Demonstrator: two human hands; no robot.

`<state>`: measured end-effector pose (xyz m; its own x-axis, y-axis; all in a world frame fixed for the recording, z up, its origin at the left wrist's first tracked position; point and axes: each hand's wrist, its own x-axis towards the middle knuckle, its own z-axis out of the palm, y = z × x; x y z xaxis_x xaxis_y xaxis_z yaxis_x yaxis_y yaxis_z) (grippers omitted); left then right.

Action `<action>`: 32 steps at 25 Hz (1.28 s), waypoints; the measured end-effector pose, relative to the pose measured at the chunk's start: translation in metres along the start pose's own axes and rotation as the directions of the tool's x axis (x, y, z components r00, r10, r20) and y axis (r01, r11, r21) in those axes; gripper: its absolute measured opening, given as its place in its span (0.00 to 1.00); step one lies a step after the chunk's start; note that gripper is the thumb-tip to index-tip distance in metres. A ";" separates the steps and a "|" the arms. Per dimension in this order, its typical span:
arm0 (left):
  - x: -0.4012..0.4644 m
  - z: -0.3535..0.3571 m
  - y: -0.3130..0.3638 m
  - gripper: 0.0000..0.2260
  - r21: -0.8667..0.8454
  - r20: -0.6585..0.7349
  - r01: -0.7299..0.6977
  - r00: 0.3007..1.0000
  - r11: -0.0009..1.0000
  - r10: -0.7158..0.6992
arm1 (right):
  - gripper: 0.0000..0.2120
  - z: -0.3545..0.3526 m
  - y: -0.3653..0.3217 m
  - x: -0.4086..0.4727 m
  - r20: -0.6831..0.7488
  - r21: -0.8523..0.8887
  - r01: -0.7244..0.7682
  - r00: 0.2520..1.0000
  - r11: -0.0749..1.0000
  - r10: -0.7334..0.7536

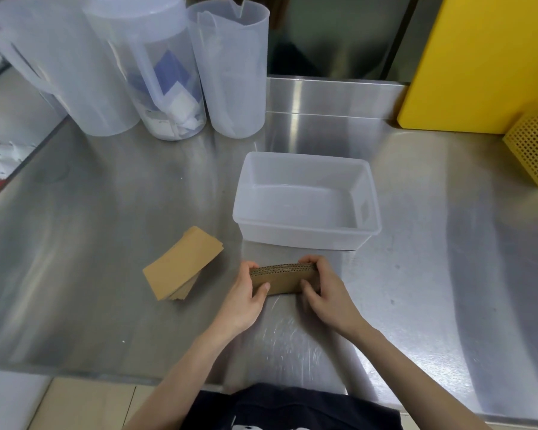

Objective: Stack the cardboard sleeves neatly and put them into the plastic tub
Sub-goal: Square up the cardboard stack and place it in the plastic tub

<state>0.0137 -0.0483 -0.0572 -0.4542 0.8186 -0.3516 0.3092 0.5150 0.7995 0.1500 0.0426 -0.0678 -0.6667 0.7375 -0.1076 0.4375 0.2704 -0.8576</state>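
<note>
A bundle of brown cardboard sleeves point(284, 279) stands on its long edge on the steel counter, just in front of the plastic tub. My left hand point(246, 301) grips its left end and my right hand point(326, 297) grips its right end. The translucent white plastic tub point(308, 235) sits right behind the bundle and holds nothing. A second pile of cardboard sleeves point(182, 263) lies flat on the counter to the left, slightly fanned.
Three tall translucent plastic jugs point(230, 72) stand at the back left, one holding papers. A yellow board point(479, 60) leans at the back right beside a yellow perforated basket point(534, 150). The counter's front edge runs near my body.
</note>
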 end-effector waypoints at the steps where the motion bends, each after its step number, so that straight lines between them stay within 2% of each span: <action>1: -0.003 -0.003 0.001 0.14 -0.003 -0.016 -0.003 1.000 1.000 0.003 | 0.15 -0.002 -0.005 0.000 -0.003 0.007 -0.005 1.000 1.000 0.005; 7: -0.020 -0.033 0.004 0.12 -0.137 -0.153 -0.051 0.988 0.989 0.030 | 0.23 -0.004 -0.047 0.009 -0.015 0.090 -0.017 1.000 0.996 0.018; 10: -0.030 -0.050 -0.001 0.17 -0.185 -0.236 -0.044 0.972 0.982 -0.001 | 0.23 0.006 -0.065 0.016 0.010 0.135 -0.008 1.000 0.991 0.007; 15: -0.037 -0.082 -0.019 0.17 -0.272 -0.321 -0.100 0.947 0.957 0.007 | 0.22 0.032 -0.087 0.025 0.072 0.254 -0.041 0.997 0.966 0.024; 19: -0.037 -0.106 -0.032 0.15 -0.337 -0.328 -0.125 0.945 0.933 0.008 | 0.18 0.047 -0.100 0.024 0.120 0.207 -0.017 0.993 0.978 -0.008; 24: -0.029 -0.143 -0.031 0.15 -0.203 -0.218 -0.161 0.969 0.966 0.116 | 0.03 0.057 -0.112 0.030 0.137 0.081 0.061 0.988 0.995 -0.072; 28: -0.009 -0.168 -0.016 0.24 0.032 -0.050 -0.215 0.975 0.976 0.216 | 0.03 0.064 -0.123 0.041 0.239 0.017 0.095 0.966 0.995 -0.096; 30: 0.004 -0.175 -0.005 0.23 0.108 -0.054 -0.231 0.970 0.967 0.238 | 0.02 0.068 -0.127 0.048 0.249 0.079 0.015 0.968 0.997 -0.034; 32: 0.016 -0.178 0.001 0.20 0.122 -0.071 -0.224 0.970 0.967 0.234 | 0.02 0.071 -0.129 0.051 0.215 0.218 -0.116 0.974 0.969 0.068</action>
<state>-0.1422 -0.0797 0.0251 -0.4277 0.8960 -0.1196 0.5029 0.3458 0.7922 0.0161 0.0014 0.0017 -0.7497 0.6036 -0.2715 0.3695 0.0414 -0.9283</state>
